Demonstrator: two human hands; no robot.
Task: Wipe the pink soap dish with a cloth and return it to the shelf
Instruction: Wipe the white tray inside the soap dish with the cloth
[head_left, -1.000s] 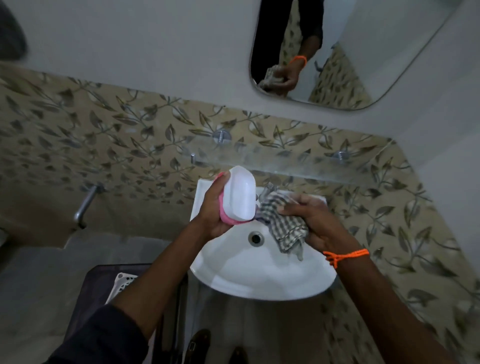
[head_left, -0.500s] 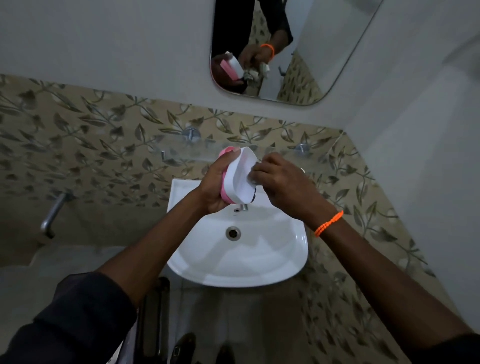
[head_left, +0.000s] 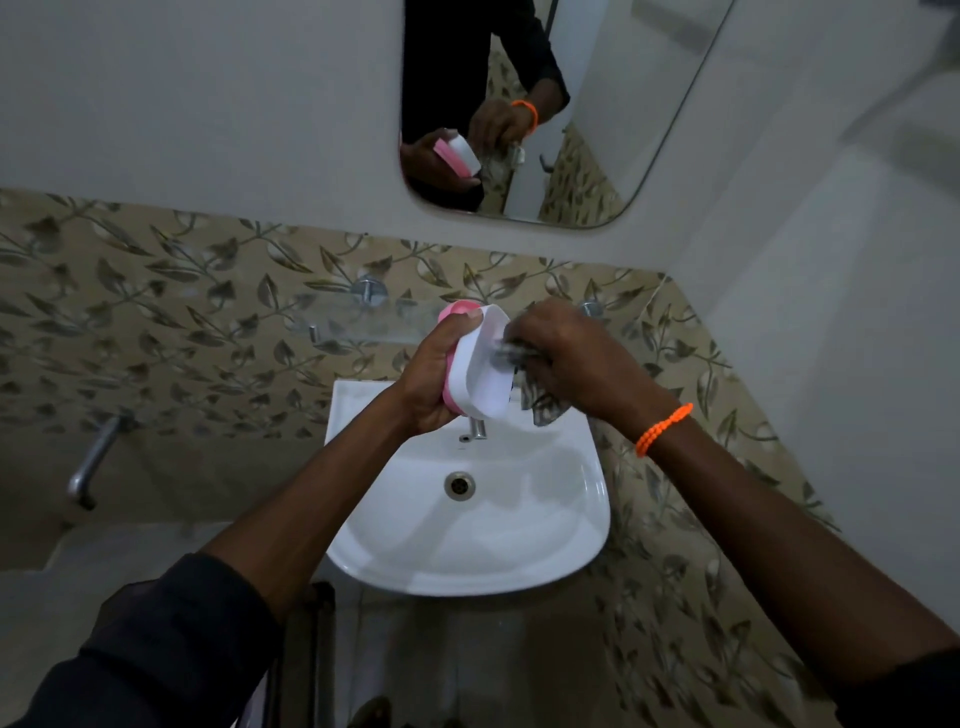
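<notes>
Nearest, two bare forearms reach forward over the white basin (head_left: 470, 540), whose drain sits at its middle. Above the basin's back edge, over the tap, the left hand (head_left: 428, 384) grips the soap dish (head_left: 475, 366), fingers and thumb curled round its pink base, holding it tipped on edge with the white part facing right. The right hand (head_left: 569, 358), an orange wristband (head_left: 664, 429) on its wrist, is closed round the checked cloth (head_left: 537, 400) and presses a bunched end against the dish's white face; the contact spot is blurred, so which part is being rubbed is hard to say. Wiping looks to be under way, not finished, and the return is not yet done. Beyond the hands a glass shelf (head_left: 358, 325) runs along the leaf-patterned tiles, likely where the dish belongs. Farthest, the mirror (head_left: 597, 104) reflects both hands.
</notes>
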